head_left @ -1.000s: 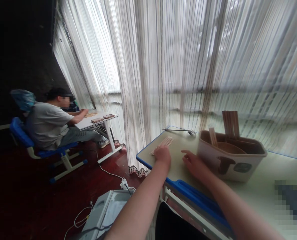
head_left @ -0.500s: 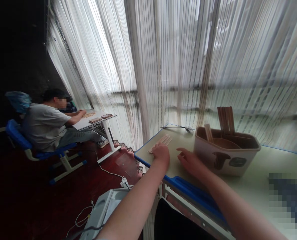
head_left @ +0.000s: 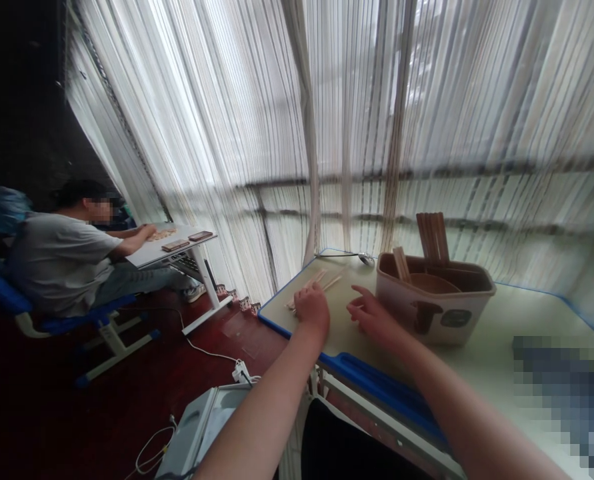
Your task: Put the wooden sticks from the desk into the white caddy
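Note:
My left hand [head_left: 312, 307] rests on the near end of a small bundle of pale wooden sticks [head_left: 321, 279] lying on the table [head_left: 477, 373]; its fingers curl down out of sight behind the knuckles. My right hand [head_left: 373, 315] lies just to the right, fingers stretched toward the sticks, holding nothing. Behind it stands a beige tub [head_left: 434, 307] with wooden utensils [head_left: 431, 235] sticking up out of it.
A metal spoon [head_left: 349, 255] lies at the table's far edge by the striped curtain [head_left: 327, 133]. A blue tray [head_left: 377, 387] runs under the near edge. At left a seated person [head_left: 67, 253] works at another small desk [head_left: 169, 243]. A grey box and cables sit on the floor.
The view has swung left, shifting everything rightward-to-left in frame. One stick now lies angled apart from the bundle. My right hand's fingers have lifted slightly toward the sticks.

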### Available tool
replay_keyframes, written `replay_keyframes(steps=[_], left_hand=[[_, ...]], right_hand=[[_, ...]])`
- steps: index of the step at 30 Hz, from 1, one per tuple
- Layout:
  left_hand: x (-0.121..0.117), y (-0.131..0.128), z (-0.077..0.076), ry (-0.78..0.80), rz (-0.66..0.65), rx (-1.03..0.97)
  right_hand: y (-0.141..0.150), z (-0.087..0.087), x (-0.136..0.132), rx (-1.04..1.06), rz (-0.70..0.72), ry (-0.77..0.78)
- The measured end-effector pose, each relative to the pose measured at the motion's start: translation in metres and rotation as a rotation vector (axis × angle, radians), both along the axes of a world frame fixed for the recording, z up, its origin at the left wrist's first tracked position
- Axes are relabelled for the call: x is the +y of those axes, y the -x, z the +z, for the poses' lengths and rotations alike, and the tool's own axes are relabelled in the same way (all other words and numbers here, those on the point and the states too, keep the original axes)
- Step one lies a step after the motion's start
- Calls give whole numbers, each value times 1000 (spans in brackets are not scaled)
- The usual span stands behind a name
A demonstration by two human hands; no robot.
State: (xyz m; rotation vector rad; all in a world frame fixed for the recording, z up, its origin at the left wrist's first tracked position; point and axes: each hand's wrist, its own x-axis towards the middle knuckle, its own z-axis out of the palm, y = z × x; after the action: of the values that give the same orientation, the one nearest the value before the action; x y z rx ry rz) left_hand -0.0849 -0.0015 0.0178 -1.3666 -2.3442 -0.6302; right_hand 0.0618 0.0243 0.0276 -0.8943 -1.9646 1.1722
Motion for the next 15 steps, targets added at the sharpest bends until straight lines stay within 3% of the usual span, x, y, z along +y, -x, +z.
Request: replay_keyframes(steps=[8,15], left_hand=[[-3,0,2,-225,-163,-123],[0,4,-1,-540,-336,-408]], right_hand=[[0,-5,5,-2,-25,-15],[-1,-9,8,-4,-26,-22]])
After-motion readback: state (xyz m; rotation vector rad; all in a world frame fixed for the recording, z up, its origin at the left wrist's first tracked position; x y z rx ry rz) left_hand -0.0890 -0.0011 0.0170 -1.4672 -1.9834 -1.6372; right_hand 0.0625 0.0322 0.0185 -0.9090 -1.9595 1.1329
